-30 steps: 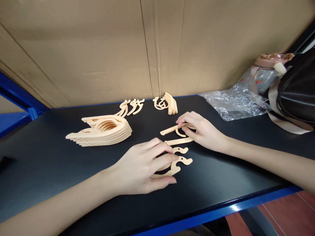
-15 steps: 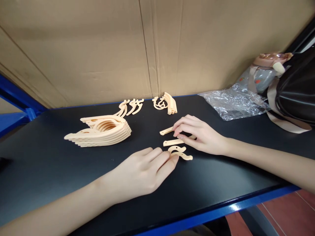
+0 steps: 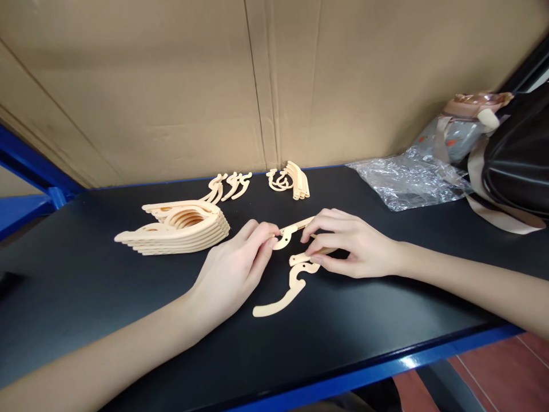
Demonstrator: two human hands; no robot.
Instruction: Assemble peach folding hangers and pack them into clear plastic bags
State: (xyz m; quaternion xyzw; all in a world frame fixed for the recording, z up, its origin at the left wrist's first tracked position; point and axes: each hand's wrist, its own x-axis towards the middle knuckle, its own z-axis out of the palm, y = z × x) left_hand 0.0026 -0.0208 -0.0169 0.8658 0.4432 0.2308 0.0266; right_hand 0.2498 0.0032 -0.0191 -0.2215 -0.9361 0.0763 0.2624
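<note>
My left hand (image 3: 240, 260) pinches a cream plastic hanger hook piece (image 3: 286, 239), whose holed end lies against the tip of a slim hanger arm (image 3: 300, 225). Much of that hook piece is hidden by my fingers. My right hand (image 3: 347, 243) has its fingers curled over the same arm and a second hanger arm (image 3: 297, 260) just nearer to me; its thumb and fingertips press on them. Below these, another hook piece (image 3: 278, 303) lies on the black tabletop, its curved tail pointing left and its upper end by my right thumb.
Nested hanger pieces (image 3: 180, 237) are stacked at the left. Several loose hook pieces (image 3: 235, 186) and a bundle of arms (image 3: 297, 180) lie along the cardboard wall. At right are a plastic bag (image 3: 407, 177), a strapped bottle (image 3: 463, 131) and a black bag (image 3: 521, 154).
My left hand has lifted one hook piece away and up to the farther arm's end. The other hook piece now lies uncovered. My right hand has barely shifted.
</note>
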